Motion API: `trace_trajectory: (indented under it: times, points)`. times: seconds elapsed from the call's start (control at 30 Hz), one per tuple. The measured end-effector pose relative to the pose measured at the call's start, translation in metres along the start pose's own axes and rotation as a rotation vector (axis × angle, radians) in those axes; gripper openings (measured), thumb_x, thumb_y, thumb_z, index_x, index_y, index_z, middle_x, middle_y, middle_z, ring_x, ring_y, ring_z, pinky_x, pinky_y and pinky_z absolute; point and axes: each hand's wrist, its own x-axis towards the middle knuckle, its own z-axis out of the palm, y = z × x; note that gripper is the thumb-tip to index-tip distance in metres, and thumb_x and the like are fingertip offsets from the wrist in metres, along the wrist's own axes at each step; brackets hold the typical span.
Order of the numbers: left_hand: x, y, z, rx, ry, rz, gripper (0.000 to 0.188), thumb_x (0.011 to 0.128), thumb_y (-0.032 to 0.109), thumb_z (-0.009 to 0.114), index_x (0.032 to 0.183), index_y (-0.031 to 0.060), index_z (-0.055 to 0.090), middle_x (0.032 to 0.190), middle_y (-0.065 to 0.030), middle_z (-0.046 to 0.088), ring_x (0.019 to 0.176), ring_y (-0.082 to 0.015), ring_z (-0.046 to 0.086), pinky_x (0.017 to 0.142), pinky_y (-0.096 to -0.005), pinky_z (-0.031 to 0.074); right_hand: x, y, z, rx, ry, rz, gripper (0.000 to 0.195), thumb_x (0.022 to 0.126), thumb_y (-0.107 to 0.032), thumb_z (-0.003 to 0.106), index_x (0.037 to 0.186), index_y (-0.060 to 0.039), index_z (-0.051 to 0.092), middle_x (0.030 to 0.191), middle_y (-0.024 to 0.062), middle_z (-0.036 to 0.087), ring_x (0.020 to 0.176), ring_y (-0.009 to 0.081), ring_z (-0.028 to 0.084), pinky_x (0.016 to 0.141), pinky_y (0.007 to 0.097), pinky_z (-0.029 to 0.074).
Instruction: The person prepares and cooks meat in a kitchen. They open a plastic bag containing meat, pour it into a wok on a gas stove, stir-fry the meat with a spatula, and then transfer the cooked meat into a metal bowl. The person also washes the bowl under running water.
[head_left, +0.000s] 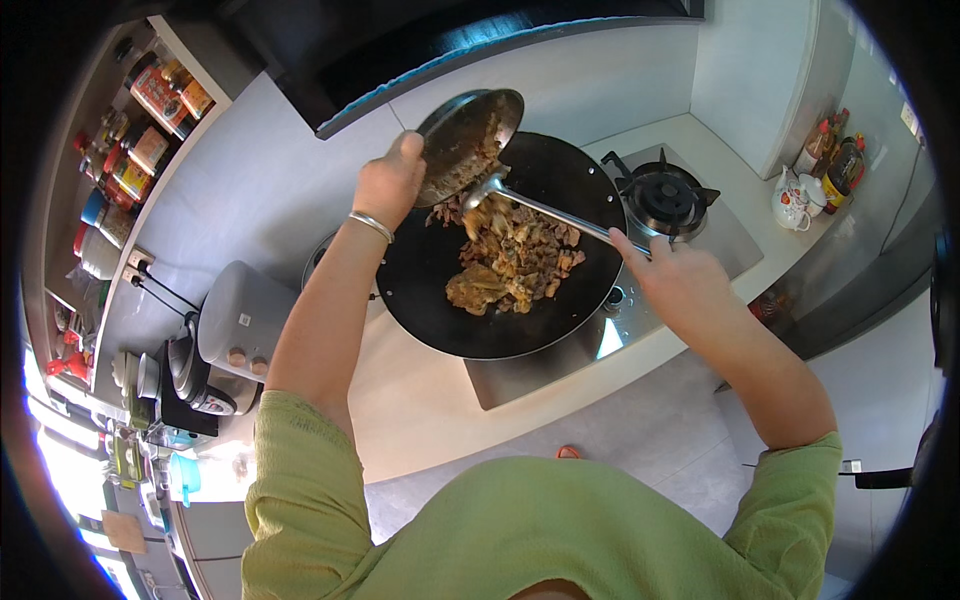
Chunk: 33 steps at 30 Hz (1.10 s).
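Note:
My left hand (391, 180) grips the rim of a metal bowl (454, 146), tipped on its side above the far left part of a black wok (420, 277). Brown food residue coats the bowl's inside. My right hand (671, 274) holds the long handle of a metal ladle (559, 216). The ladle's head is at the bowl's lower lip; whether it touches the bowl I cannot tell. Cooked meat pieces (517, 259) lie heaped in the middle of the wok, directly below the bowl and ladle.
A bare gas burner (666, 191) is right of the wok on the steel hob (517, 375). Sauce bottles (844, 169) and a white teapot (791, 199) stand at the far right. A grey appliance (244, 322) is on the left, below a shelf of jars (142, 146). A range hood (480, 67) overhangs the back.

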Motion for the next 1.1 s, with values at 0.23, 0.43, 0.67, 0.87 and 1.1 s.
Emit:
trace_trajectory:
  times: [0.23,0.43,0.67,0.87,1.1]
  points:
    - [-0.013,-0.009,-0.012,0.043,0.006,-0.079,0.018,0.083,0.016,0.051,0.094,0.0105,0.038,0.079,-0.015,0.059,0.063,-0.0367,0.057,0.053,-0.044,0.047,-0.014,0.01,-0.01,0.158,-0.05,0.138,0.063,0.074,-0.002,0.053,0.134,-0.0119,0.036,0.079,0.0109,0.053,0.059,0.0239,0.057,0.052,0.0345,0.047]
    - [-0.019,0.0,-0.01,-0.118,0.059,-0.181,0.016,0.084,0.016,0.048,0.094,0.0084,0.039,0.073,-0.0186,0.058,0.065,-0.0397,0.056,0.057,-0.047,0.045,-0.006,0.009,0.014,0.267,0.0,0.181,0.066,0.075,-0.001,0.054,0.136,-0.0146,0.032,0.078,0.0119,0.053,0.062,0.028,0.057,0.054,0.0379,0.046]
    - [-0.033,-0.006,-0.012,-0.09,0.046,-0.303,0.016,0.081,0.012,0.047,0.093,0.0054,0.038,0.076,-0.0201,0.059,0.064,-0.0401,0.056,0.059,-0.0477,0.046,-0.028,-0.015,0.022,0.598,-0.12,0.092,0.059,0.08,-0.01,0.056,0.134,-0.0179,0.033,0.076,0.0133,0.056,0.067,0.0308,0.057,0.057,0.04,0.046]
    - [-0.036,-0.007,-0.02,-0.229,0.013,-0.415,0.019,0.08,0.015,0.049,0.093,0.0049,0.038,0.07,-0.0236,0.057,0.065,-0.0431,0.055,0.058,-0.0481,0.043,-0.027,0.004,0.024,0.638,0.247,0.194,0.057,0.081,-0.008,0.057,0.133,-0.0186,0.036,0.077,0.0127,0.056,0.065,0.0325,0.056,0.056,0.041,0.045]
    - [-0.032,0.003,-0.033,-0.317,0.059,-0.421,0.019,0.08,0.017,0.048,0.093,0.0052,0.04,0.066,-0.0234,0.056,0.064,-0.0429,0.055,0.056,-0.0474,0.043,-0.027,0.015,0.035,0.575,0.123,0.228,0.059,0.08,-0.009,0.059,0.133,-0.0196,0.036,0.075,0.0131,0.055,0.066,0.0326,0.055,0.059,0.0408,0.045]
